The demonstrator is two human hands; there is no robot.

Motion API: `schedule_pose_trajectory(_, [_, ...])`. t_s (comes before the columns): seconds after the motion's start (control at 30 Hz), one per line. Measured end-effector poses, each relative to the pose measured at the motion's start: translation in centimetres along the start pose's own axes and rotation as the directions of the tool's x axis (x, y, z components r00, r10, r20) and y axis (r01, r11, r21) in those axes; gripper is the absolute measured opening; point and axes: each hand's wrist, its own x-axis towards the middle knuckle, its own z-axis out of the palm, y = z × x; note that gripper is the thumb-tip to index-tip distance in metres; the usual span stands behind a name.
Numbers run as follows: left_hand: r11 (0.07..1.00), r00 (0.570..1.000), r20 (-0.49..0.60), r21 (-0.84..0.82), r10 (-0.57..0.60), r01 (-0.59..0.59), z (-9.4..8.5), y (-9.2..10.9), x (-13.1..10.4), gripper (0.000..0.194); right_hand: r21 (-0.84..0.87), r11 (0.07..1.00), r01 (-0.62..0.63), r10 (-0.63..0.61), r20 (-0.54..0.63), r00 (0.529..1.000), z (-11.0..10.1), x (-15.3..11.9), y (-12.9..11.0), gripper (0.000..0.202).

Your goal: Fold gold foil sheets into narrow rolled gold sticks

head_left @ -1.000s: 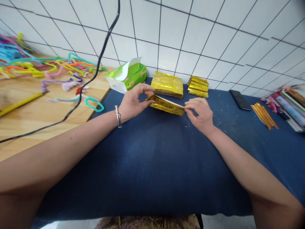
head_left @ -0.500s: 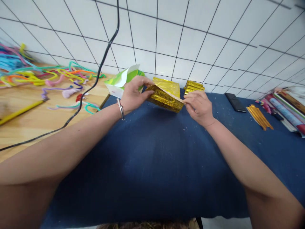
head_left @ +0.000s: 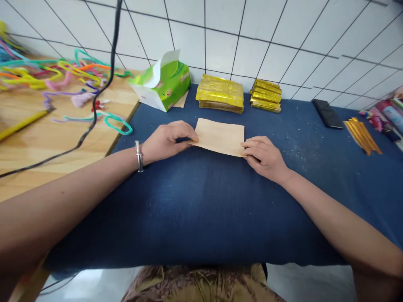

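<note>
A rectangular sheet of paper [head_left: 220, 136] shows its plain tan side up, held over the dark blue cloth [head_left: 201, 201]. My left hand [head_left: 171, 140], with a silver bracelet at the wrist, pinches the sheet's near left corner. At the near right corner the fingers of my right hand [head_left: 262, 156] are closed on it too. Just behind the sheet lies a stack of gold foil paper [head_left: 220, 93]. To the right of that stack sits a bundle of folded gold strips [head_left: 266, 95].
A green tissue box [head_left: 171, 82] stands at the back left. Colourful pipe cleaners [head_left: 88, 71] cover the wooden table [head_left: 85, 147], with a black cable [head_left: 103, 88] hanging across. On the right are a phone [head_left: 327, 113], more gold strips [head_left: 362, 135] and books [head_left: 392, 111].
The sheet, gold side toward me before, has come nearer and now lies flatter with its tan side up. Both hands still grip its ends. The camera view has tilted down.
</note>
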Motion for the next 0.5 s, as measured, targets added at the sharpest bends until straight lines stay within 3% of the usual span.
schedule_pose_trajectory(0.27, [0.998,0.994,0.098,-0.031,-0.042,0.045,0.3,-0.4,-0.3,0.021,0.135,0.984,-0.114,0.102,0.089,0.991,0.1,0.4,-0.3,0.014])
schedule_pose_trajectory(0.5, [0.977,0.977,0.018,0.027,-0.211,0.211,0.5,0.1,0.0,0.029,0.103,0.955,-0.279,0.272,0.079,0.959,0.3,1.6,-0.8,0.026])
